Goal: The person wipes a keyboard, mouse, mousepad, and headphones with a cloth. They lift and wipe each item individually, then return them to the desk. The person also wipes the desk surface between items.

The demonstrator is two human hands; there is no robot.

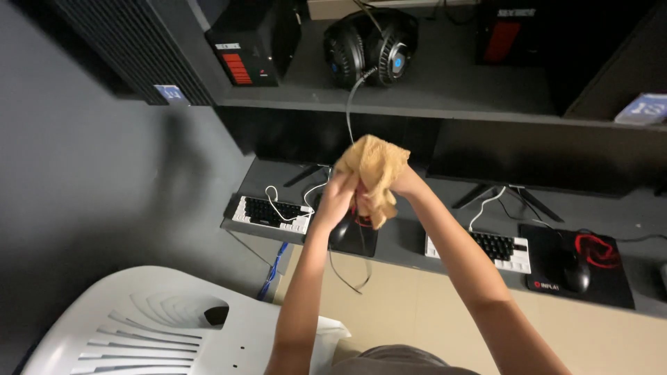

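Both arms were raised and stretched forward, meeting above the desk (417, 239). The left hand (338, 196) and the right hand (405, 182) were both closed on a crumpled orange cloth (374, 173), bunched between them in the air, just in front of the dark monitor (319, 135) and below the shelf holding the headset (372, 45). The fingers seemed wrapped into the folds, wrists bent inward toward each other. To gather the cloth well, it looked wise to keep it tightly balled and clear of the headset cable (349, 104) hanging beside it. Below the cloth lay a mouse (342, 232) and a white keyboard (272, 212); a white plastic chair (167, 326) stood nearer the person.
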